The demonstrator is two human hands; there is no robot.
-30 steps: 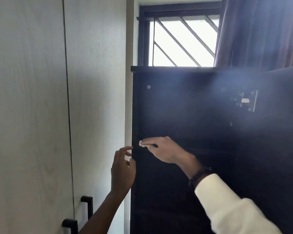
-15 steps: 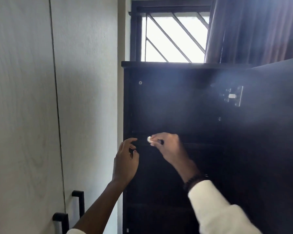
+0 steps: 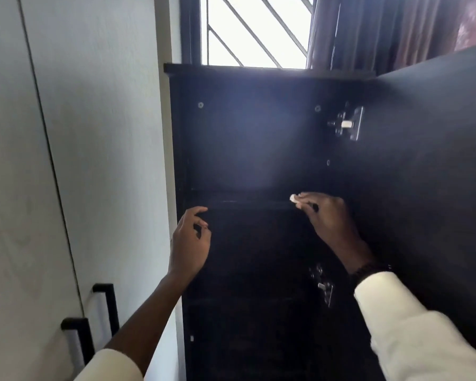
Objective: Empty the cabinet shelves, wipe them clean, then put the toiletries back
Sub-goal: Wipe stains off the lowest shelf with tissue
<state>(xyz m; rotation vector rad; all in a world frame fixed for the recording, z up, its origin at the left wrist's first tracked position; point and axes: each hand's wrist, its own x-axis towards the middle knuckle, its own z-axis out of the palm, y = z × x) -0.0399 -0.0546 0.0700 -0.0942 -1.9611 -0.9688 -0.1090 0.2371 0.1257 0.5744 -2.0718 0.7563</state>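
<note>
— Head view first: our right hand pinches a small white wipe against the front edge of the upper shelf in the dark cabinet. A second ago that hand was at the shelf's left end; half a second ago it was a little further in; now it is near the right end, close to the open door.

— So we have run one pass along the edge. What about our left hand?

— It holds nothing. Its fingers are loosely curled, just below the shelf's left end, near the cabinet's side panel. It has barely moved while the right one travelled.

— Where are the toiletries?

— We see none. The compartment above the shelf looks bare, though glare from the window washes over it and the lower part is too dark to tell.

— Then we judge emptying done and wiping under way, with this shelf's front edge nearly covered.

— Agreed. Lower shelves likely remain, then restocking. Beside us stand the pale wardrobe doors with black handles.
</note>
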